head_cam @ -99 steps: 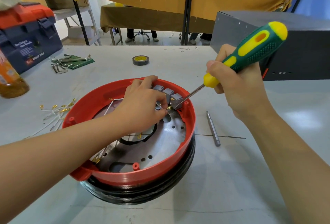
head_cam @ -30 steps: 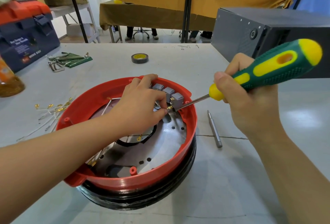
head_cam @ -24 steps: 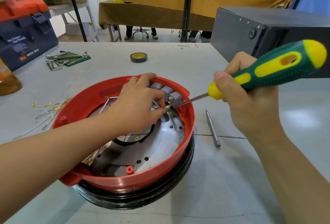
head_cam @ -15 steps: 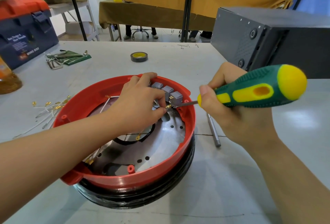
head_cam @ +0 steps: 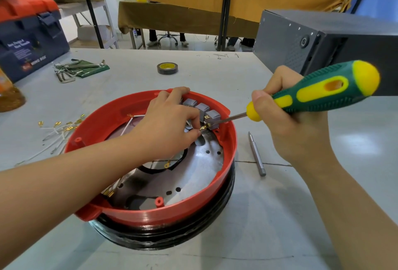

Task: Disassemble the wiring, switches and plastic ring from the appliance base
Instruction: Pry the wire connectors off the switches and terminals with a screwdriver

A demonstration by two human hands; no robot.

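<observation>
Since half a second ago the right hand [head_cam: 299,123] has tipped the screwdriver [head_cam: 318,94] so its yellow butt points toward 2 o'clock rather than straight at the camera; the left hand [head_cam: 170,123] has hardly shifted. That right hand is curled fully round the green-and-yellow handle, and the steel shaft runs toward 8 o'clock to end at the nearest of three grey switches [head_cam: 202,110], which sit in a row against the inner wall of the red plastic ring [head_cam: 150,213] at about 1 o'clock. Thumb and forefinger of the left hand pinch a brass terminal [head_cam: 202,128] just beside that same switch — the shaft tip meets it there.

The ring sits atop the black appliance base [head_cam: 172,235], which rests on the counter [head_cam: 280,226] at centre. Inside lies a perforated metal plate [head_cam: 200,170] with a white wire [head_cam: 127,126] at 10 o'clock of the ring.

On the counter, loose wires with brass ends [head_cam: 58,128] lie at 9 o'clock of the base, a grey metal bit [head_cam: 256,153] at 3 o'clock, a tape roll [head_cam: 167,68] at 12 o'clock. Hex keys [head_cam: 73,69] and a blue-and-red toolbox [head_cam: 28,37] sit toward 10 o'clock — a dark grey case [head_cam: 290,43] toward 2 o'clock.
</observation>
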